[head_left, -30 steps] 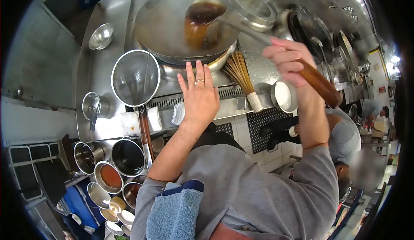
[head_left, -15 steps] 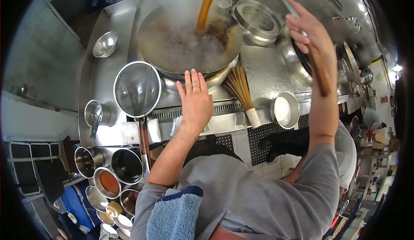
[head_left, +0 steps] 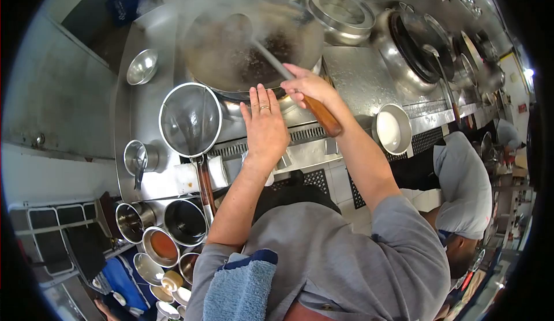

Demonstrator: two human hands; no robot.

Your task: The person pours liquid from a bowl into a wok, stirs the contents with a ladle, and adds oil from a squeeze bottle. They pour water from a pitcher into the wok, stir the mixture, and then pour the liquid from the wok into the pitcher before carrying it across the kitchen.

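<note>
My right hand (head_left: 311,87) is wrapped round a long-handled ladle (head_left: 271,55) with a grey metal shaft and a wooden grip end. The shaft slants down to the left into a large wok (head_left: 199,70), where a round bowl-like end shows dimly through steam. Dark liquid (head_left: 277,47) bubbles in the wok. At its near rim lies my left hand (head_left: 266,128), fingers stretched out and holding nothing. Just left of that hand, a round mesh strainer (head_left: 190,116) rests with its wooden handle towards me.
A white-filled pan (head_left: 392,129) sits right of my forearm. Beyond it are a lidded pot (head_left: 341,12) and a large steel pot (head_left: 398,55). Sauce containers (head_left: 184,222) cluster at lower left; small bowls (head_left: 142,67) lie on the steel counter. A co-worker (head_left: 461,188) bends at right.
My right hand has come down and left, bringing the ladle from raised at the right to over the wok. The curved brown streak above the wok is gone. My left hand stays at the rim.
</note>
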